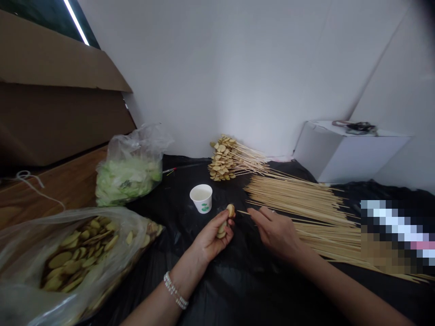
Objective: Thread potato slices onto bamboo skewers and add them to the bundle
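Note:
My left hand point(215, 238) is closed around several potato slices point(230, 210), one of them pinched upright between thumb and fingers. In my right hand point(275, 231) I hold a thin wooden skewer point(243, 212), its tip pointing left, a short gap away from that slice. A pile of skewered potato slices point(222, 158) lies at the back against the wall. Bare wooden skewers point(299, 199) are spread in bundles behind and to the right of my right hand. Most of the held slices are hidden by my fingers.
A white paper cup point(201, 199) stands beyond my left hand. At left are an open plastic bag of potato slices point(78, 253) and a clear bag of pale green vegetable pieces point(129, 174). A white box point(343, 151) stands back right; a cardboard box point(61, 104) back left.

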A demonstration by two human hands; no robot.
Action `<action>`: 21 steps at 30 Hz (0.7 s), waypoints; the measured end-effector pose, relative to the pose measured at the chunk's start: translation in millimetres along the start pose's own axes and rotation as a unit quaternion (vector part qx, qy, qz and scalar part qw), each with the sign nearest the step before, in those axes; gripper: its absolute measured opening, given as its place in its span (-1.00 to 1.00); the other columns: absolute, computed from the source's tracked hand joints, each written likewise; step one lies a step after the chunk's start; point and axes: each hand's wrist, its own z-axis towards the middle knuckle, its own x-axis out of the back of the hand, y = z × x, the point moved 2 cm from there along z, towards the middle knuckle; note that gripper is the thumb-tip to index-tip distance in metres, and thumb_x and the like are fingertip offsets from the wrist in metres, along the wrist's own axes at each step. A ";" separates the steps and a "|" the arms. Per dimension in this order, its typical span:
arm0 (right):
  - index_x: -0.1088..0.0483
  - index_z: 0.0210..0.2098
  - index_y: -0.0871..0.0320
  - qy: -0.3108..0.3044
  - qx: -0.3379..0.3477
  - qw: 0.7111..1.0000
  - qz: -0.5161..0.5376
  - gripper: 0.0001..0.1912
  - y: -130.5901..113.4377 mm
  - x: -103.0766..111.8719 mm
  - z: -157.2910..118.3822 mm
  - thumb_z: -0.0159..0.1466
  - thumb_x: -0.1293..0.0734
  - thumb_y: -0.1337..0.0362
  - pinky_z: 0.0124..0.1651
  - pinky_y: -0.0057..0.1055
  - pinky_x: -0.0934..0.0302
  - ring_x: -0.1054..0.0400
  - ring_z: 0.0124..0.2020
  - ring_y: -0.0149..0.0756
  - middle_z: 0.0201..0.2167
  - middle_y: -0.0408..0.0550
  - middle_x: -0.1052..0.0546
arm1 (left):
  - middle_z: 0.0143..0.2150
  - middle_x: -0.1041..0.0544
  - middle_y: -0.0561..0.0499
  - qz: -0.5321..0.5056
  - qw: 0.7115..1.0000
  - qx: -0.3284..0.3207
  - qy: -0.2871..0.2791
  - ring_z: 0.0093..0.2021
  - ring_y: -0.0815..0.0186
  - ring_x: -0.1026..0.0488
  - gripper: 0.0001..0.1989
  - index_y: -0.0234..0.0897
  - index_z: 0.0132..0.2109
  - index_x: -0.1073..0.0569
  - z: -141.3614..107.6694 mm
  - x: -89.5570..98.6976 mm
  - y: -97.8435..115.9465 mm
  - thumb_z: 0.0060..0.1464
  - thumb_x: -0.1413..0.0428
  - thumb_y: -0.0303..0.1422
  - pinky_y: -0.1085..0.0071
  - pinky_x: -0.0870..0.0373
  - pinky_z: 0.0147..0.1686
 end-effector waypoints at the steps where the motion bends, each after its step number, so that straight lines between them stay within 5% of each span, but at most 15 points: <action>1: -0.37 -0.02 0.14 0.002 0.004 1.000 -0.009 -0.69 0.3 -1.0 -0.9 0.31 -0.12 0.39 -0.44 -0.46 -0.03 -0.32 -0.47 -0.39 -0.40 -0.08 -0.48 | -0.39 -0.42 0.00 0.001 1.000 -0.006 0.006 -0.50 0.51 -0.39 -0.88 -0.35 -0.20 -0.44 0.7 0.5 -0.3 0.08 -0.10 -0.55 0.71 -0.29 -0.63; 11: -0.35 0.03 0.16 -0.029 0.021 0.999 -0.031 -0.62 -0.5 -10.7 -4.5 0.24 -0.17 0.45 -0.43 -0.42 0.00 -0.29 -0.46 -0.38 -0.41 -0.10 -0.45 | -0.38 -0.47 -0.04 0.016 0.997 -0.054 0.062 -0.44 0.45 -0.47 -0.89 -0.38 -0.26 -0.45 5.0 2.7 -0.5 0.04 -0.12 -0.60 0.67 -0.41 -0.54; 21: -0.37 0.00 0.17 -0.015 0.014 0.999 -0.024 -0.62 -1.4 -10.5 -3.8 0.22 -0.17 0.46 -0.45 -0.43 -0.01 -0.28 -0.47 -0.40 -0.43 -0.11 -0.44 | -0.38 -0.49 -0.05 0.043 0.995 -0.078 0.051 -0.45 0.44 -0.49 -0.89 -0.39 -0.27 -0.44 6.0 2.9 -2.2 0.03 -0.12 -0.61 0.65 -0.44 -0.52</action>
